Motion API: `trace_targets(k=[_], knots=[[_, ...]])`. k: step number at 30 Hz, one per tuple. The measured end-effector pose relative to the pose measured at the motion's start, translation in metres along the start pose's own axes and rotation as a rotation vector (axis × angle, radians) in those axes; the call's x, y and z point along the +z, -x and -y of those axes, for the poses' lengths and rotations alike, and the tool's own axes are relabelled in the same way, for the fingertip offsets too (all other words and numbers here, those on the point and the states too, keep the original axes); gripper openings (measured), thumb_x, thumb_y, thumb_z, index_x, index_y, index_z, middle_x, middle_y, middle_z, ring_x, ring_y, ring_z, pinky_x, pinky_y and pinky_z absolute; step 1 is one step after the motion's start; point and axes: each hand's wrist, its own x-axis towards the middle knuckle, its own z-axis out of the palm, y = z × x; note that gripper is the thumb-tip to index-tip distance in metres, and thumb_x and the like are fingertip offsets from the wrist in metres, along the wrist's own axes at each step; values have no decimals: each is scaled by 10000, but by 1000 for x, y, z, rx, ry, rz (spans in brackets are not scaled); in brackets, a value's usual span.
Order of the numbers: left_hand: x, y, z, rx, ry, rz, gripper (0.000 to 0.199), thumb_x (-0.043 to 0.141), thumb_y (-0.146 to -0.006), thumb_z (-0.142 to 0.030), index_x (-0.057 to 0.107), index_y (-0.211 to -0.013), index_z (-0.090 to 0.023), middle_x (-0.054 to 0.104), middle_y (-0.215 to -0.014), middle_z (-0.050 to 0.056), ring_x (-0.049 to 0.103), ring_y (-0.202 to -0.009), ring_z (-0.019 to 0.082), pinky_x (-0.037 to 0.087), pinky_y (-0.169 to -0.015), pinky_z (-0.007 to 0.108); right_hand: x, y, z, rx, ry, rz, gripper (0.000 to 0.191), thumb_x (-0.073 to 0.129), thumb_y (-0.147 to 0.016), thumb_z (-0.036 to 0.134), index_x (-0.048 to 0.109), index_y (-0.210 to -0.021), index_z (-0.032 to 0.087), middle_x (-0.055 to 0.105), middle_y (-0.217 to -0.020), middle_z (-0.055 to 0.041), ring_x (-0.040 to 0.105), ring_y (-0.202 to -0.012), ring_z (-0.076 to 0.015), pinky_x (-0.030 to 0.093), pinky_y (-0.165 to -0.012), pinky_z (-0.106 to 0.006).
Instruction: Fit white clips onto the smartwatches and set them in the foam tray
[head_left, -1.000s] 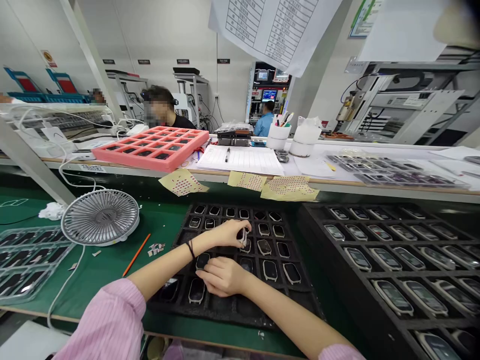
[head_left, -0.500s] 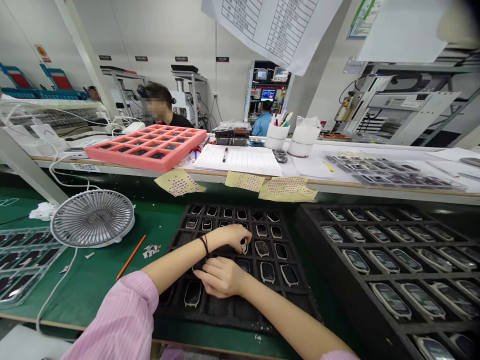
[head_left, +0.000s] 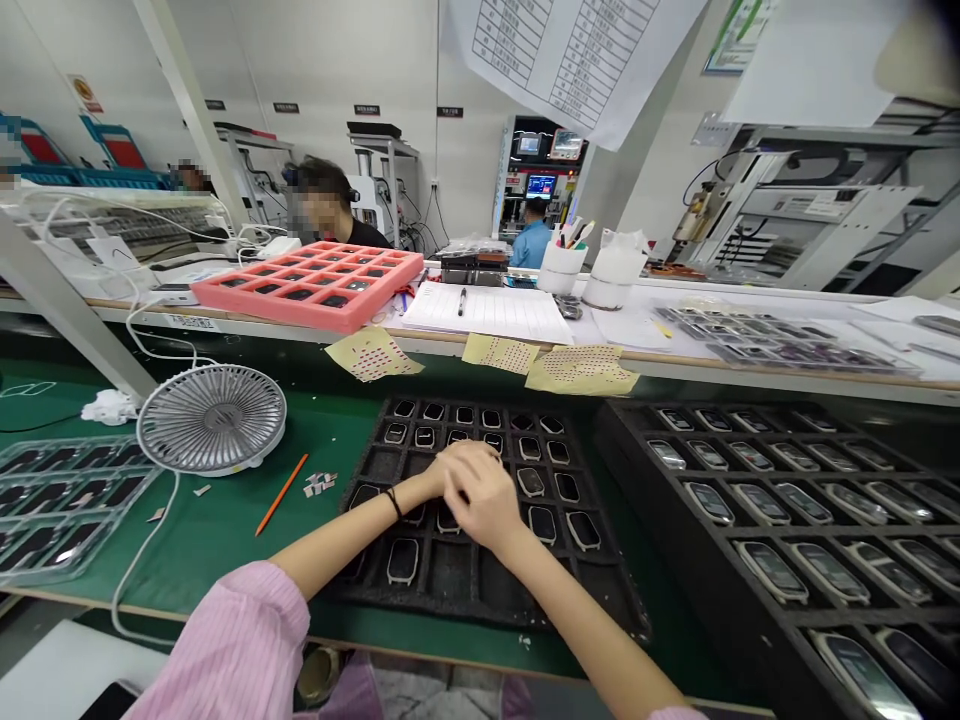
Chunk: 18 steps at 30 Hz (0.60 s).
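Over the middle of a black foam tray (head_left: 480,598), my right hand (head_left: 486,500) lies partly across my left hand (head_left: 439,470). The right fingers are curled and bunched together, their tips hidden. A dark band circles my left wrist, and the left fingers are covered by the right hand. Whatever lies between the hands is out of sight. Around them, smartwatches with dark screens and pale frames sit in the cells, among them a watch (head_left: 403,561) at the front left and a watch (head_left: 531,482) just right of my hands.
A second black foam tray (head_left: 645,500) filled with watches stands at right. On the left are a grey fan (head_left: 214,420), an orange stick (head_left: 282,495) and a clear plastic tray (head_left: 142,495). A pink foam tray (head_left: 337,315) rests on the shelf; a person (head_left: 330,205) sits beyond.
My right hand has moved up and right from the tray's lower left cells onto my left hand. The left hand pinched a watch before; its fingers are now covered. The view has shifted slightly.
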Motion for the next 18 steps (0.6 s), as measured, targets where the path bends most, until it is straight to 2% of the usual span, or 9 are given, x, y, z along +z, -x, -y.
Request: trace_targets(k=[3, 5, 7, 10, 14, 18], knots=[[-11, 18, -5, -6, 52, -103, 417, 702, -718, -202, 604, -1123, -188, 668, -1112, 57, 617, -1005, 216, 470, -904, 326, -18, 7, -11, 410, -95, -94, 336, 478, -894, 258, 558, -1219, 218, 596, -1102, -118, 550, -999, -265, 456, -881, -457], [-18, 31, -11, 16, 64, -169, 462, 720, -706, -202, 576, -1144, -192, 653, -1136, 71, 595, -1049, 228, 464, -929, 346, -20, 17, -19, 615, -222, -85, 422, 511, -888, 335, 490, -1295, 225, 580, -1072, -103, 577, -867, -228, 489, -827, -439], [-22, 44, -18, 45, 52, -203, 463, 704, -719, -171, 556, -1157, -204, 643, -1142, 75, 575, -1076, 231, 464, -937, 353, -13, 26, -22, 720, -406, -9, 475, 520, -884, 385, 453, -1326, 225, 596, -1000, -75, 588, -757, -192, 519, -761, -402], [-21, 60, -27, 55, 0, -203, 517, 608, -733, -56, 502, -1211, -221, 613, -1183, 74, 552, -1099, 221, 472, -940, 351, 9, 33, -13, 700, -584, 72, 449, 511, -887, 386, 470, -1309, 236, 624, -1047, -71, 618, -863, -211, 527, -787, -388], [-16, 76, -28, 44, -99, -187, 638, 495, -689, 43, 429, -1270, -211, 588, -1200, 88, 524, -1127, 231, 478, -944, 373, 32, 37, 6, 656, -574, 47, 466, 544, -865, 341, 468, -1316, 250, 578, -1230, -92, 542, -1142, -255, 430, -987, -449], [-12, 88, -25, 8, -136, -174, 648, 458, -694, 55, 411, -1284, -209, 581, -1181, 94, 524, -1112, 240, 491, -928, 391, 45, 39, 17, 665, -615, 8, 454, 578, -833, 294, 505, -1279, 251, 546, -1295, -86, 467, -1243, -256, 317, -1086, -472]])
